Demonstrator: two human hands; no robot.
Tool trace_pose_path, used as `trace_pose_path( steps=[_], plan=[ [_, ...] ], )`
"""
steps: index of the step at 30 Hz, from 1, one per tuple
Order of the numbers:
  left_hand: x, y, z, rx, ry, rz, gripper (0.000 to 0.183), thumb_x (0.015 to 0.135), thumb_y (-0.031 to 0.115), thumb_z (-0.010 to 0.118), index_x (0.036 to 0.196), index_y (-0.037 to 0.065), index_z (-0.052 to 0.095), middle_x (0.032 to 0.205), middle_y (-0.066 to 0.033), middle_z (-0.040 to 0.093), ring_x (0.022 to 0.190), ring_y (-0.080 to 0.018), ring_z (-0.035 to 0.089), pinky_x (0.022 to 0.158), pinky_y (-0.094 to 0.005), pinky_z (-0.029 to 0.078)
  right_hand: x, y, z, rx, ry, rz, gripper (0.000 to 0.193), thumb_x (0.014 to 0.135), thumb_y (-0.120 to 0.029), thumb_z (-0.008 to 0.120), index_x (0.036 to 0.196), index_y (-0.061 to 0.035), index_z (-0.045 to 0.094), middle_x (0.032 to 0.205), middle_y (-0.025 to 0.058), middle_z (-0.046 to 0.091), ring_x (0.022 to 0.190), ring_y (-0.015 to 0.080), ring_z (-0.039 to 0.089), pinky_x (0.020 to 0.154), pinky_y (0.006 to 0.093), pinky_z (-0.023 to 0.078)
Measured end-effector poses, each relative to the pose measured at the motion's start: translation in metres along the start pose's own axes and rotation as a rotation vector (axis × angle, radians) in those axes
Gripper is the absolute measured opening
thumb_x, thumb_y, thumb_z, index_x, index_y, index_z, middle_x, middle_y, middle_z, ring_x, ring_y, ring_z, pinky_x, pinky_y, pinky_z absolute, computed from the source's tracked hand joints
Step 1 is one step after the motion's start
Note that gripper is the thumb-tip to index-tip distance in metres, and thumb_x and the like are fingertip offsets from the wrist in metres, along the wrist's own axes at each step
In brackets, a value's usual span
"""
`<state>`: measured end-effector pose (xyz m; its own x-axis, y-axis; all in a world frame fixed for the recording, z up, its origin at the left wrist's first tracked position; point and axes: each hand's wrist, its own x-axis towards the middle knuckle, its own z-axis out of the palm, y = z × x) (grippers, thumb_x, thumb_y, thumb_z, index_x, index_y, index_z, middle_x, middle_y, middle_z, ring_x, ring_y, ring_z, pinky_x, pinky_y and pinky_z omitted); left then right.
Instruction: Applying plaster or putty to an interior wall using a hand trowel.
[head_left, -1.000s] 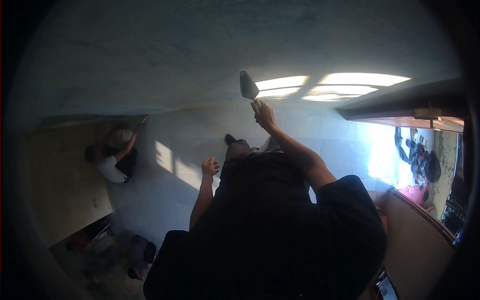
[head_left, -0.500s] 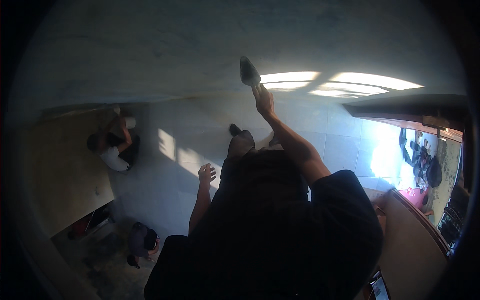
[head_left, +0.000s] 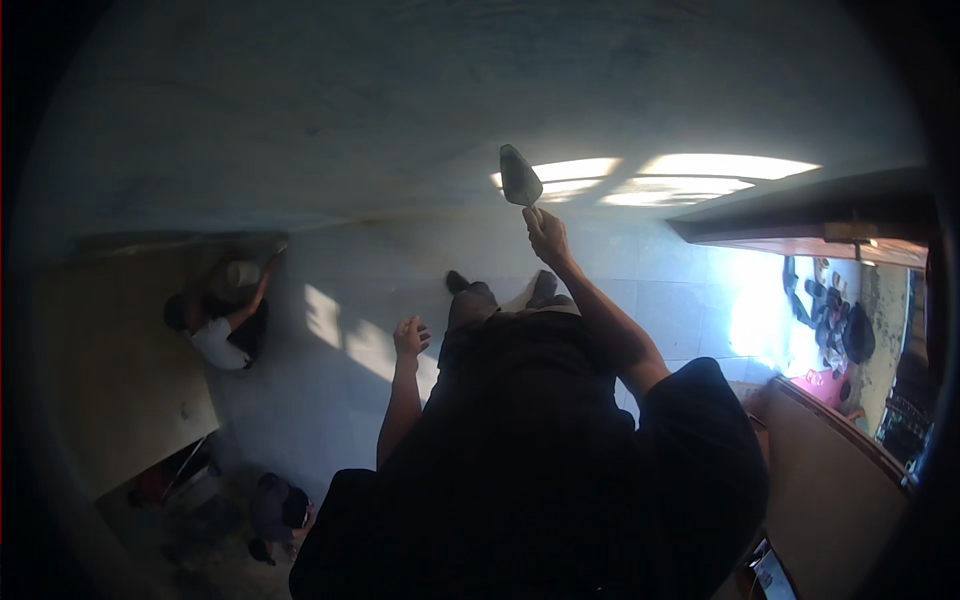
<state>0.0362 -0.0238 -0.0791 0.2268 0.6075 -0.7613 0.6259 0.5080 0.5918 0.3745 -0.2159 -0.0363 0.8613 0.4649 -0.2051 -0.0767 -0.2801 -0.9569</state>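
My right hand (head_left: 546, 238) is closed round the handle of a trowel (head_left: 520, 178). The trowel's grey pointed blade stands out beyond my fingers toward the wall (head_left: 400, 120), beside a patch of sunlight. Whether the blade touches the wall I cannot tell. Down at my left side, my left hand (head_left: 411, 338) hangs with its fingers loosely bent and apart, and nothing shows in it.
At the left a person in a white top (head_left: 218, 343) crouches by the wall near a white bucket (head_left: 242, 273). Another person (head_left: 280, 510) is lower left. An open doorway (head_left: 770, 310) at the right shows footwear outside. Pale tiles (head_left: 390, 265) cover the floor.
My right hand and the trowel have come lower and slightly right, nearer my body. The crouching person's arm has reached out to the right along the wall. My left hand has barely moved.
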Motion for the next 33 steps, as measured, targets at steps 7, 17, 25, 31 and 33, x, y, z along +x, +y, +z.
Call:
trace_pose_path(
  steps=[7,17,25,31,33],
  plan=[
    [0.011,0.050,0.049,0.017,-0.066,0.149,0.034,0.090,0.037,0.055,0.113,0.011,0.054,0.092,-0.0052,0.062,0.072,-0.0156,0.061,0.058,-0.0291,0.048,-0.039,-0.008,-0.090,0.128,0.275,0.081,0.044,0.087,-0.038,0.064,0.062,-0.0060,0.047,0.043,0.0000,0.044,0.035,0.0093,0.045,0.034,0.0276,0.034],
    [-0.063,0.158,0.181,0.218,-0.721,0.755,0.051,0.083,0.027,0.070,0.125,0.008,0.048,0.105,-0.0101,0.059,0.087,-0.0187,0.062,0.073,-0.0300,0.050,-0.014,-0.055,-0.039,0.106,-0.016,-0.111,0.040,0.090,-0.041,0.058,0.088,-0.0014,0.061,0.068,0.0056,0.060,0.062,0.0110,0.057,0.054,0.0283,0.046],
    [-0.070,0.158,0.183,0.296,-0.522,0.876,0.030,0.085,0.018,0.061,0.109,0.001,0.056,0.074,-0.0063,0.064,0.065,-0.0141,0.063,0.057,-0.0302,0.051,-0.020,-0.071,0.034,0.040,-0.218,0.095,0.048,0.085,-0.051,0.058,0.094,-0.0040,0.063,0.080,0.0120,0.063,0.069,0.0198,0.061,0.065,0.0353,0.050],
    [-0.059,0.141,0.186,0.476,-0.298,0.894,0.025,0.089,0.024,0.054,0.098,0.001,0.056,0.076,-0.0172,0.064,0.074,-0.0330,0.066,0.064,-0.0413,0.052,-0.021,-0.056,0.023,-0.200,-0.423,0.110,0.053,0.087,-0.053,0.050,0.101,-0.0042,0.066,0.094,0.0153,0.066,0.090,0.0268,0.063,0.080,0.0387,0.048],
    [-0.066,0.146,0.193,0.516,-0.243,0.989,0.025,0.090,0.025,0.052,0.097,0.001,0.056,0.079,-0.0182,0.065,0.079,-0.0350,0.065,0.066,-0.0426,0.052,-0.021,-0.040,0.020,-0.198,-0.371,0.012,0.051,0.088,-0.051,0.051,0.103,-0.0043,0.065,0.095,0.0155,0.066,0.090,0.0259,0.063,0.080,0.0380,0.048]
  ],
)
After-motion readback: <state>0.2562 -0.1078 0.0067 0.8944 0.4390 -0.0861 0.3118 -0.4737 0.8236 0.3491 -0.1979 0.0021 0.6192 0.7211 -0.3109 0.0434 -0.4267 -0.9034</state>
